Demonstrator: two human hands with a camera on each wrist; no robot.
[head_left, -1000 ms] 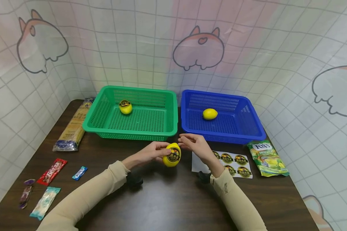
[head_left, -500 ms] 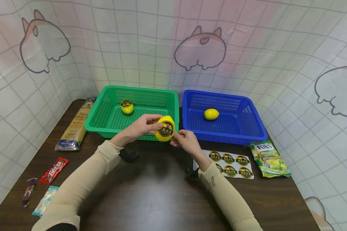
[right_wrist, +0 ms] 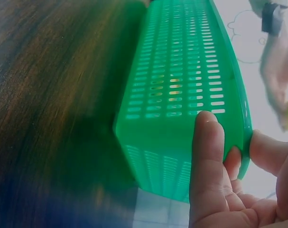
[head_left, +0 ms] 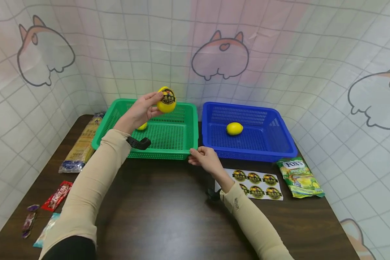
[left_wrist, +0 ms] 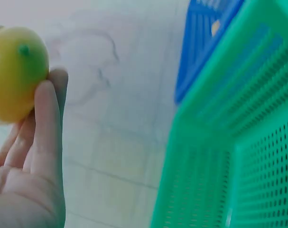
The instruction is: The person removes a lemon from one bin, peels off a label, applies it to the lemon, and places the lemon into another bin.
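My left hand (head_left: 154,104) holds a yellow lemon (head_left: 167,99) with a dark round sticker up in the air, over the back of the green basket (head_left: 156,156). The left wrist view shows the lemon (left_wrist: 15,71) at my fingertips (left_wrist: 46,114) beside the basket's rim (left_wrist: 205,123). My right hand (head_left: 201,157) is at the basket's front right corner. In the right wrist view my right hand (right_wrist: 229,161) pinches that corner of the green basket (right_wrist: 181,95). A second stickered lemon (head_left: 143,126) lies in the green basket, half hidden by my left wrist.
A blue basket (head_left: 279,144) with a plain lemon (head_left: 234,128) stands to the right. A sheet of round stickers (head_left: 258,179) and a Fox's candy bag (head_left: 299,177) lie in front of it. A noodle pack (head_left: 81,144) and several candy wrappers (head_left: 56,195) lie at the left.
My left hand has lifted the stickered lemon from just above the table to above the green basket. My right hand let go of the lemon and moved to the basket's corner.
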